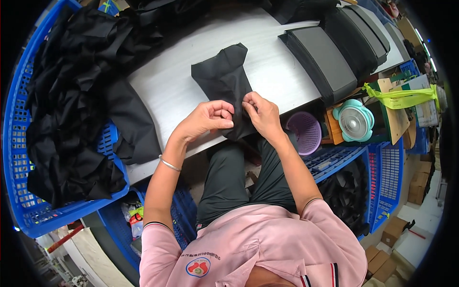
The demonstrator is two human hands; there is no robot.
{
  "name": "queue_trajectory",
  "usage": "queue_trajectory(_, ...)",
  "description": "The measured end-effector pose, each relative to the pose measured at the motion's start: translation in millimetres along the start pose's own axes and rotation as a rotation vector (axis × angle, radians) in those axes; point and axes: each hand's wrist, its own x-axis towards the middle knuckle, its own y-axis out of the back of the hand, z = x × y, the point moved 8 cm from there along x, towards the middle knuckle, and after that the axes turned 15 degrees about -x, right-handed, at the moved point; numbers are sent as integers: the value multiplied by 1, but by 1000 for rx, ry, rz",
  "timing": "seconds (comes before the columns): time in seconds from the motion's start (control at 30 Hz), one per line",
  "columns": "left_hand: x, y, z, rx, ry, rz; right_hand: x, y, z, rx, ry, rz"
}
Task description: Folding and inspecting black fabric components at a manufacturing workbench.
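A black fabric piece [224,76] lies on the white table [162,86], its near end hanging over the table's front edge. My left hand [208,119] pinches that near end from the left, fingers closed on the cloth. My right hand [260,115] grips the same end from the right, thumb and fingers pressed on the fabric. The two hands almost touch. A thin bracelet [169,164] sits on my left wrist.
A blue crate [28,210] heaped with black fabric [71,110] stands at the left. Stacked black trays [330,52] lie on the table's right. Below are a purple basket [304,133], a small teal fan [354,120], more blue crates [387,177] and cardboard boxes [420,184].
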Motion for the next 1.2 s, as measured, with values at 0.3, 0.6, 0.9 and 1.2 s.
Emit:
queue_trajectory(0.3, -14, -30, 11, 618, -288, 126, -11, 14, -21, -272, 210, 160)
queue_trajectory(0.6, -36, 46, 29, 58, -700, 736, -18, 21, 32, 778, -346, -77)
queue_trajectory(0.9, -37, 36, 2, 206, -260, 163, -53, 25, 33, 436, -114, -272)
queue_trajectory(1.2, -22, 15, 1, 467, -584, 433, -28, 31, -48, 173, 256, 45)
